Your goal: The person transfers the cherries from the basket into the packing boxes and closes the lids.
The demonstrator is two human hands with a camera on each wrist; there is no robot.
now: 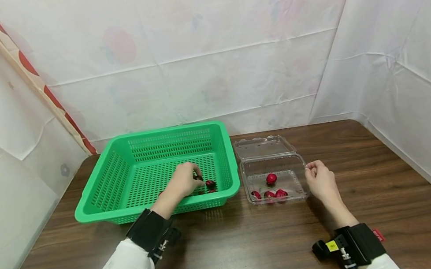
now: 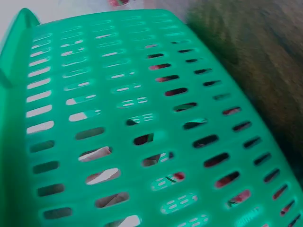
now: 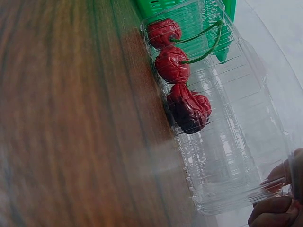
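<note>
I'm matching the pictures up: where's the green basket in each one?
Head: the green basket sits left of centre.
Left wrist: it fills most of the picture.
Right wrist: it peeks in at the top, partly seen through the clear box.
Shared landmark: the brown wooden table, in all three.

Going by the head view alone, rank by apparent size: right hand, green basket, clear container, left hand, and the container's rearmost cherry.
1. Green basket
2. Clear container
3. Left hand and right hand: too alike to rank
4. Rearmost cherry
</note>
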